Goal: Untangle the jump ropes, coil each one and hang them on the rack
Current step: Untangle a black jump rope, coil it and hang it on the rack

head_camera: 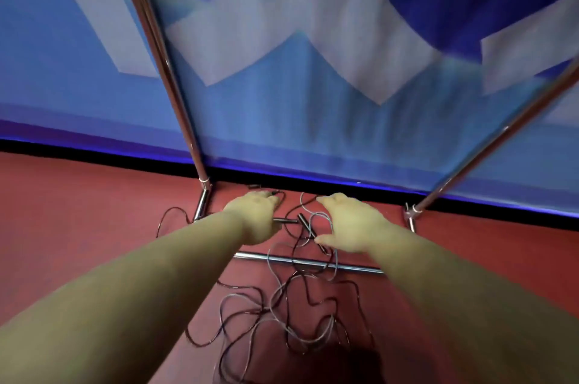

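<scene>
So both arms are stretched out and down toward the red floor, right at the foot of the chrome rack, which stands against a blue and white wall. The jump ropes are one big tangled mess of thin dark and pale grey cords lying on the floor, looping over the rack's low crossbar and spreading out toward the camera, with a stray loop off by the rack's left foot. A couple of dark handles lie in the middle of it, just between the two hands. The left hand is down near the rack's left upright, knuckles up, and a short dark handle pokes out from its right side; the fingers curl under, but honestly I can't tell whether its grip is actually closed on that handle or just hovering over it, the picture is pretty smeared. The right hand has a wide grip, fingers spread and reaching down over the pale grey loops and the dark handles, thumb out to the side, not clearly holding anything.
</scene>
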A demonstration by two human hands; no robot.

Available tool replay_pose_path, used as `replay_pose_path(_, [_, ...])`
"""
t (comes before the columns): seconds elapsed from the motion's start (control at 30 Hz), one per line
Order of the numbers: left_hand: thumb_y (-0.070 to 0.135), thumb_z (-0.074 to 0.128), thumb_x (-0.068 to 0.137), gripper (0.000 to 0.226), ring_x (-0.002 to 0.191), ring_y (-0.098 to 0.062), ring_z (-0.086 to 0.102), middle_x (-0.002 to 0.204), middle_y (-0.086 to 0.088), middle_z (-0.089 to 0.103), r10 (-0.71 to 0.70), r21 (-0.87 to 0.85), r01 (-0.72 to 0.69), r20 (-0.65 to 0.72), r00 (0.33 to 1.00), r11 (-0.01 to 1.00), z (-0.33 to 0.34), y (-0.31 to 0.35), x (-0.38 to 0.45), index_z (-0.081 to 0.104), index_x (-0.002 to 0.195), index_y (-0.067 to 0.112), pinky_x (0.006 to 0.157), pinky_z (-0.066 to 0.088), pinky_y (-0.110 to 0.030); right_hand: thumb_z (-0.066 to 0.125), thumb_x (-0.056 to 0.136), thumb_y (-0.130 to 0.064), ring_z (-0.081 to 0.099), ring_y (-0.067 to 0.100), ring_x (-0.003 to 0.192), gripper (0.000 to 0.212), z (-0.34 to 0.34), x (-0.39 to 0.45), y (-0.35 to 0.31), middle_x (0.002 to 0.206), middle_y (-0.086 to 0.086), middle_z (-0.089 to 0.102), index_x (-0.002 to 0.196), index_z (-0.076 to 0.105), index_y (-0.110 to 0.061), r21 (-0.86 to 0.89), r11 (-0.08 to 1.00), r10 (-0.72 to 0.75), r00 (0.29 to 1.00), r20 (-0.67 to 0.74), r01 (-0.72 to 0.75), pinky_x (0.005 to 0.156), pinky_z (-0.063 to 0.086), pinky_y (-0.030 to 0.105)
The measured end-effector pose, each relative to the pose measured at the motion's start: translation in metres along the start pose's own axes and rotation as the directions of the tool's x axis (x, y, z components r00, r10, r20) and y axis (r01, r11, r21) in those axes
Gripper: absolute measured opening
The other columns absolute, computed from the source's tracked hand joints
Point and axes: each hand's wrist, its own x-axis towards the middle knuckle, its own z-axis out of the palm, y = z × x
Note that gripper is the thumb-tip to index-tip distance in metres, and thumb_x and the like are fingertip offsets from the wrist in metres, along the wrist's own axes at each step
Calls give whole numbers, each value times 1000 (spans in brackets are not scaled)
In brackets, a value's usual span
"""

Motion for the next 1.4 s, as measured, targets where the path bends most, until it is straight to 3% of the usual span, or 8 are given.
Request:
replay_pose_path(0.33, [37, 49, 94, 56, 134, -29, 37, 146, -11, 39, -100, -60, 117, 232, 968, 991, 132, -19, 39, 36, 144, 15, 108, 34, -38, 63, 83, -47, 38, 27, 132, 76, 140, 57, 18, 146, 8, 34, 145, 28, -17, 100, 993, 37, 981, 191, -57, 106, 36, 35])
replay_pose_path(0.47, [33, 50, 94, 46, 127, -30, 45, 138, -13, 49, -136, -107, 173, 292, 947, 979, 174, -15, 51, 48, 135, 13, 104, 39, -35, 63, 84, -42, 44, 21, 124, 65, 187, 69, 18, 137, 2, 43, 139, 37, -19, 152, 983, 72, 974, 213, -106, 99, 36, 28])
replay_pose_path(0.67, [32, 53, 93, 37, 118, -32, 53, 128, -15, 58, -188, -262, 298, 375, 908, 918, 237, 8, 61, 58, 123, 10, 94, 41, -35, 60, 84, -36, 53, 25, 115, 49, 255, 85, 17, 126, 4, 55, 128, 46, -20, 105, 974, 173, 955, 242, -203, 92, 41, 33])
replay_pose_path(0.77, [32, 53, 91, 36, 117, -32, 54, 125, -15, 60, -228, -315, 370, 406, 885, 874, 254, 14, 66, 61, 120, 11, 94, 43, -35, 51, 90, -23, 50, 26, 122, 41, 265, 84, 21, 132, 9, 53, 130, 45, -14, 25, 974, 216, 955, 205, -226, 99, 38, 32])
replay_pose_path(0.9, [28, 51, 93, 34, 110, -33, 58, 115, -21, 63, -227, -411, 438, 469, 854, 799, 263, 21, 71, 64, 106, -1, 85, 43, -33, 38, 91, -7, 56, 26, 117, 35, 274, 74, 27, 124, 8, 61, 119, 58, -15, 7, 971, 234, 956, 178, -239, 92, 42, 30])
replay_pose_path(1.0, [16, 51, 93, 25, 88, -31, 56, 109, -30, 62, -189, -476, 428, 470, 862, 769, 257, 28, 69, 63, 91, -7, 72, 37, -34, 44, 93, -14, 57, 26, 114, 30, 269, 67, 29, 123, 6, 62, 116, 60, -21, 141, 961, 210, 960, 186, -237, 89, 44, 29])
replay_pose_path(1.17, [19, 47, 97, 32, 111, -38, 56, 117, -27, 61, -190, -424, 376, 419, 888, 824, 220, 18, 57, 61, 109, -8, 84, 38, -34, 63, 85, -27, 62, 22, 103, 14, 240, 51, 38, 107, 1, 68, 99, 66, -24, 340, 906, 209, 966, 155, -251, 84, 47, 28])
replay_pose_path(1.4, [19, 48, 95, 30, 106, -36, 58, 115, -24, 63, -258, -263, 346, 318, 912, 901, 139, -2, 18, 63, 105, -5, 82, 43, -35, 71, 81, -17, 56, 10, 70, 10, 151, 4, 38, 65, -17, 55, 79, 64, -24, 659, 740, 258, 961, -97, -132, 68, 41, 23])
